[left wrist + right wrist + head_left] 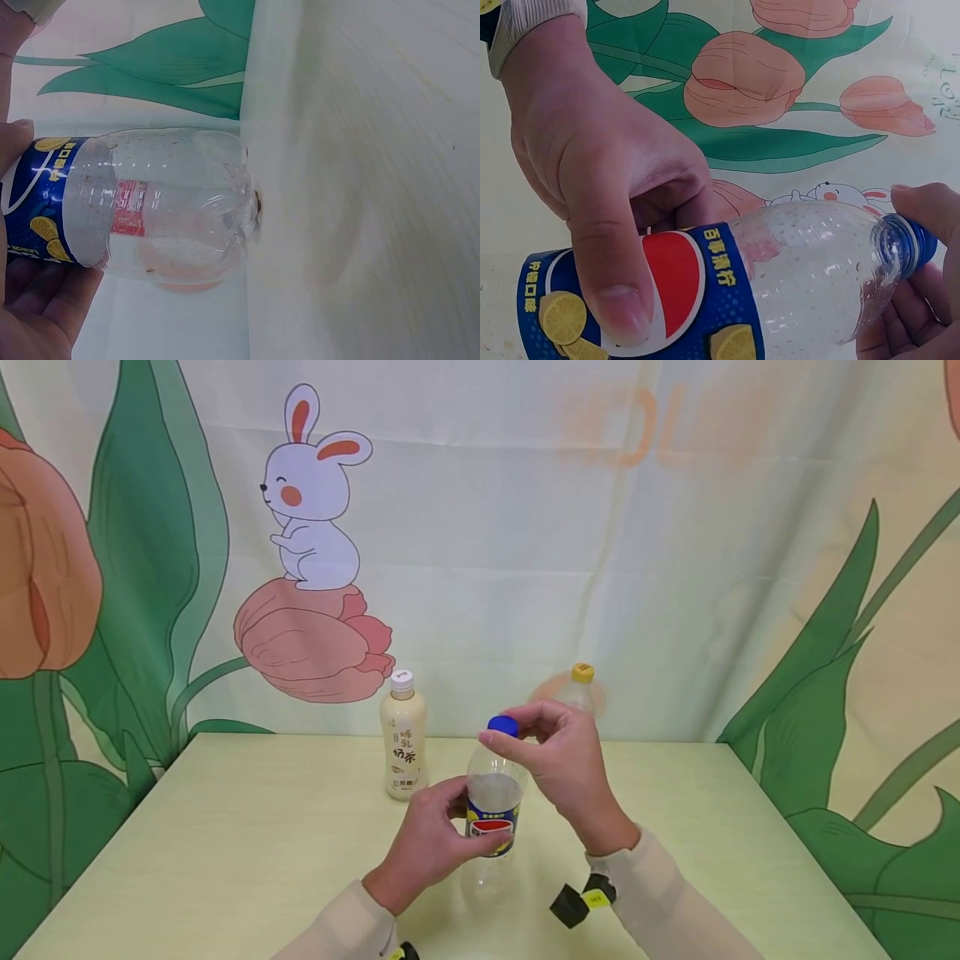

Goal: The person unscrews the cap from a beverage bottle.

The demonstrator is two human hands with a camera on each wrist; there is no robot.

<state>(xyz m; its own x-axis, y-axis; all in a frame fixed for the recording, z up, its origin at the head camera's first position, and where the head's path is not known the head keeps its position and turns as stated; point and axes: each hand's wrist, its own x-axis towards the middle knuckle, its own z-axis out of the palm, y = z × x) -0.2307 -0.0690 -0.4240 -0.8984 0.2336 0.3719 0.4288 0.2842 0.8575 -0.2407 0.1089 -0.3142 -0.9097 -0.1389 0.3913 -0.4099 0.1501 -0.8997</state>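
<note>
Head view: the thumb and fingertips of the right hand [568, 762] are bent in close, pinching the blue cap [502, 725] from both sides. Lower down, the left hand [435, 842] grips the clear bottle [491, 792], its fingers parted just as far as the body is wide: the thumb lies across the front of the blue label [483, 843], the other fingers curl behind. The bottle stands roughly upright over the table [262, 852], between the two hands; whether its base touches the tabletop, I cannot tell.

Beyond the left hand, near the table's far edge, stands a white-capped bottle [405, 739]. A yellow-capped bottle [582, 673] shows behind the right hand, partly hidden by it. Past both hangs a cloth [480, 568] printed with tulips and a rabbit [318, 556].
</note>
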